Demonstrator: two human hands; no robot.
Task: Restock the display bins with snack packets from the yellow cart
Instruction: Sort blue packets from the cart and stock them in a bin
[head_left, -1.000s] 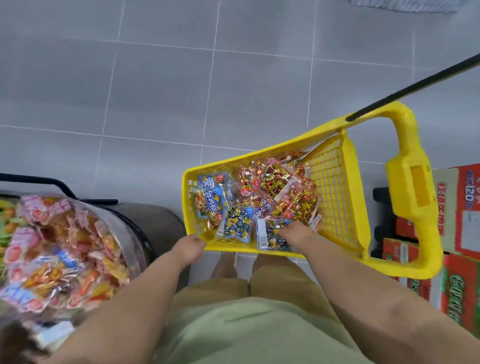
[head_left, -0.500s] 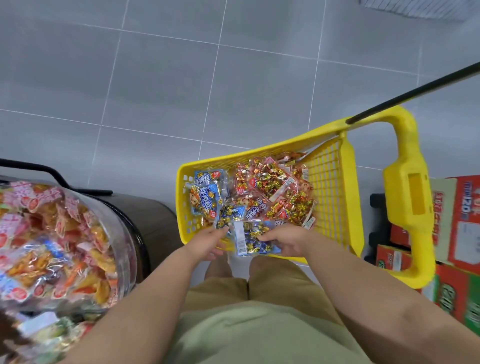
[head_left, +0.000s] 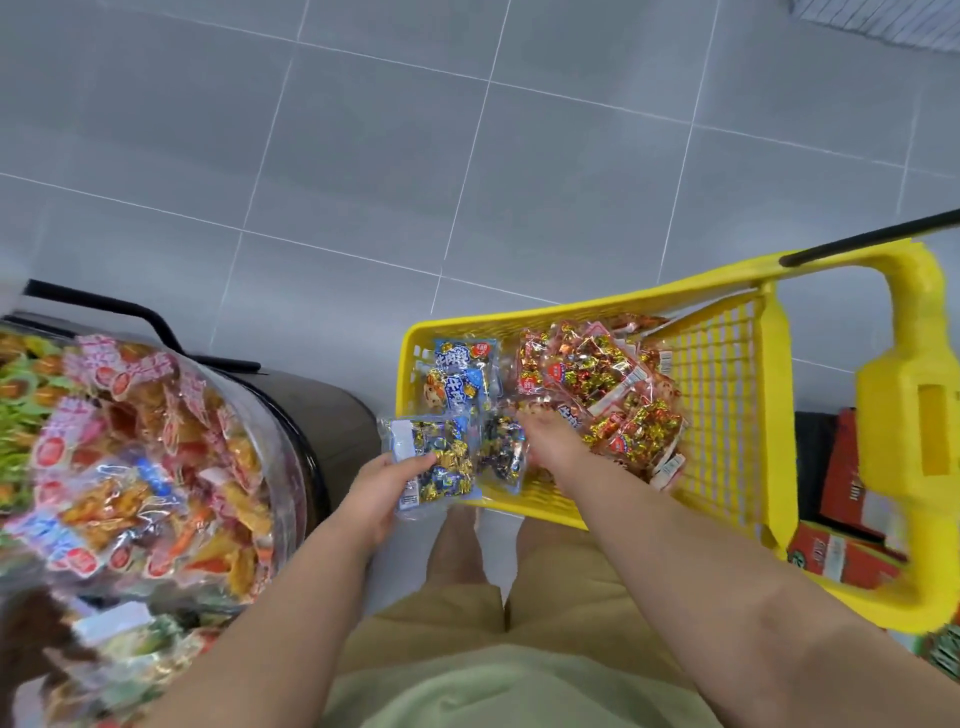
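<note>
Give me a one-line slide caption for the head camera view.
Left hand holds a blue candy packet at the edge of the yellow cart while the right hand reaches among packets inside.

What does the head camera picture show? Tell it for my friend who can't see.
A person's left hand holds a blue packet at the near edge of a yellow cart, while the right hand reaches among other packets inside it. A clear bin full of snacks stands to the left on a grey tiled floor.
</note>
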